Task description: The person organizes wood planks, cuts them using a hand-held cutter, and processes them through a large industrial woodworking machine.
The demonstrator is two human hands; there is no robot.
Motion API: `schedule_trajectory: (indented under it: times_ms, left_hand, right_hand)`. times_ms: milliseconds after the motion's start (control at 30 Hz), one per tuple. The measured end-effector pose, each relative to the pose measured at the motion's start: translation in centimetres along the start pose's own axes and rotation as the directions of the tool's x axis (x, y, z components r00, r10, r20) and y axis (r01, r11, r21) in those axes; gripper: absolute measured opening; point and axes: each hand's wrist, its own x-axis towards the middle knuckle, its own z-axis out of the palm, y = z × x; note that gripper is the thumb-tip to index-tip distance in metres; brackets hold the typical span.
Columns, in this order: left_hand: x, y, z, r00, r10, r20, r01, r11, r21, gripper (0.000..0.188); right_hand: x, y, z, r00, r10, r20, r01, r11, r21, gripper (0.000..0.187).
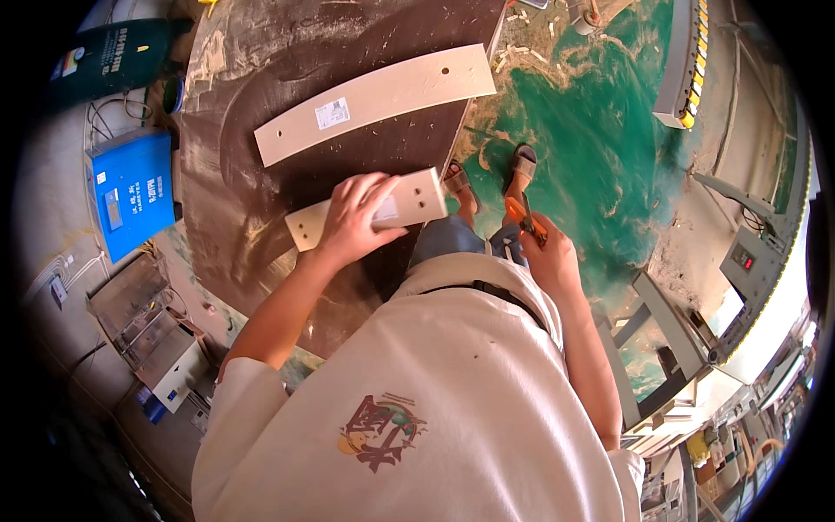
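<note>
My left hand (358,216) lies across a short pale wooden board (424,193) at the table's near edge, its fingers and thumb gripping the board's sides. Dark holes show near both ends of this board, and a white label is partly hidden under the fingers. Beyond it a longer, slightly curved pale board (391,94) lies flat, with a white label and a hole towards each end. At my right side, off the table, my right hand (551,254) is closed around a small orange and black hand tool (527,221); its exact kind is hard to make out.
The dark brown tabletop (252,104) is streaked with sawdust. Left of it stand a blue box-shaped machine (135,193) and a dark green one (113,61). To the right, scraps litter the dusty green floor (557,130); a long machine with a control panel (744,258) stands farther right.
</note>
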Motion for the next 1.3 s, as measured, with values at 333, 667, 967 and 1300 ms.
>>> schedule_trajectory:
  times_ms: [333,667,967,1300]
  left_hand:
    - [14.5,-4.7,-0.5,0.964,0.064,-0.258,-0.010,0.979,0.204,0.083]
    - [14.1,-3.0,2.2,0.969,0.177,-0.174,-0.141,0.969,0.202,0.085]
    - [14.2,-3.1,1.9,0.967,0.139,-0.212,-0.104,0.980,0.167,0.079]
    - [14.8,-3.3,1.9,0.970,0.132,-0.206,-0.104,0.984,0.141,0.075]
  right_hand:
    - [1.0,-3.0,-2.2,0.999,-0.044,0.027,0.044,0.999,-0.010,0.037]
    - [5.3,-8.0,-2.0,1.000,-0.002,0.023,0.002,1.000,0.024,0.039]
    - [8.0,-12.3,-2.7,0.985,0.041,0.167,-0.034,0.998,-0.048,0.042]
    - [7.8,-13.3,-2.7,0.979,0.118,0.167,-0.113,0.993,-0.040,0.043]
